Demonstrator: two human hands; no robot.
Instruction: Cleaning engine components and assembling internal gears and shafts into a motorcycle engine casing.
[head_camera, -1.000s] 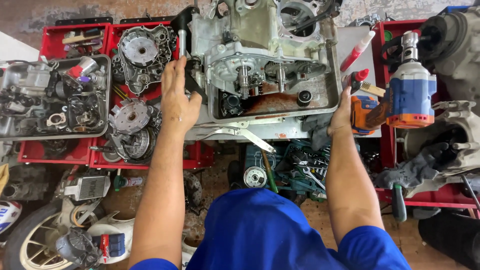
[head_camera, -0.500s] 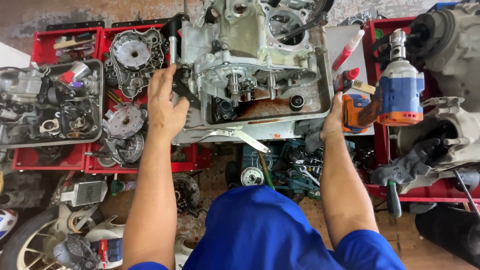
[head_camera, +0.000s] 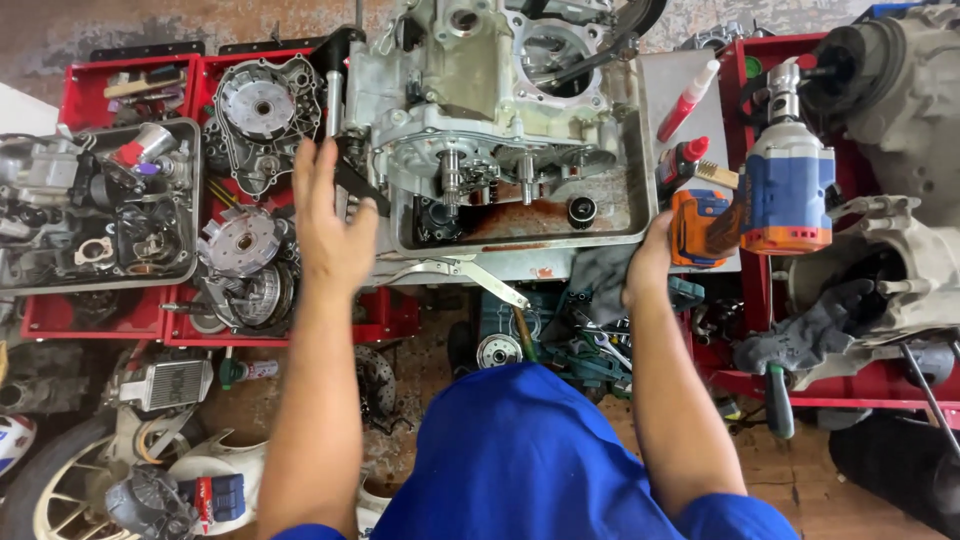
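1. Engine case (head_camera: 480, 110): top cut off by the upper edge; left flank partly covered by the left hand (head_camera: 330, 225).
2. Right hand (head_camera: 650, 262): fingers hidden behind the grey rag (head_camera: 598, 275); grasp cannot be told.
3. Grey engine block (head_camera: 905, 100): cut off by the right edge.
4. Wheel (head_camera: 45, 490): cut off at the lower left corner.
5. Metal tray (head_camera: 100, 205): small parts inside too cluttered to identify.

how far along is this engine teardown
Done: side covers lie off in the red trays, and the engine sits open in the metal tray, shafts bare. In hand: left hand by the engine's left side, right hand at the tray corner. Left: the case halves look joined.
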